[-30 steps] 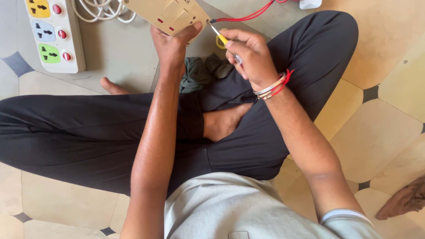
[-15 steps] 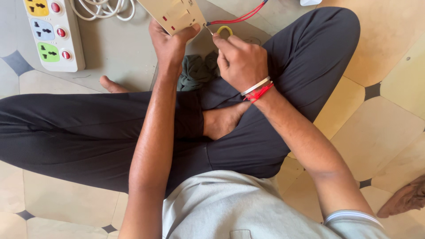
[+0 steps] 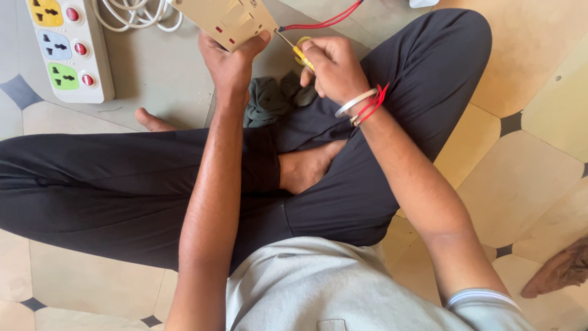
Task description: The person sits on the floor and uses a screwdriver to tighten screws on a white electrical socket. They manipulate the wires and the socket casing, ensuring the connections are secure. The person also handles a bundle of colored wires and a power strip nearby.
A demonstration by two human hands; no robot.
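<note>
Left hand (image 3: 229,61) wrapped around the bottom edge of a flat, smooth, cream plastic switch plate (image 3: 228,19), thumb pressed up on its near corner. Held up over the grey floor (image 3: 153,73), near the top edge of the view, tilted a little. Small red marks on the plate's shiny face.

Right hand (image 3: 331,67) closed tight on a thin screwdriver (image 3: 294,48) with a yellow handle and a slim metal tip. Tip touching the right edge of the plate, just where a bendy red wire (image 3: 321,21) goes in. Wire curving up and away to the top edge of the floor.

On the right wrist, a pale round bangle (image 3: 354,101) and red threads (image 3: 375,101).

Below the hands, a soft, crumpled dark green cloth (image 3: 269,98) lying in the lap. Black trousers (image 3: 122,184), legs crossed, bare foot (image 3: 309,165) tucked in the middle. Grey shirt (image 3: 331,288) at the bottom.

Near the top left corner of the floor, a long white plastic power strip (image 3: 70,46) with yellow, blue and green sockets and round red buttons. Beside it, a coiled white cord (image 3: 138,15). Floor on the right made of smooth tan tiles (image 3: 533,178) with little dark squares at the corners. Something brown and rough (image 3: 563,273) at the right edge, too cut off to tell.
</note>
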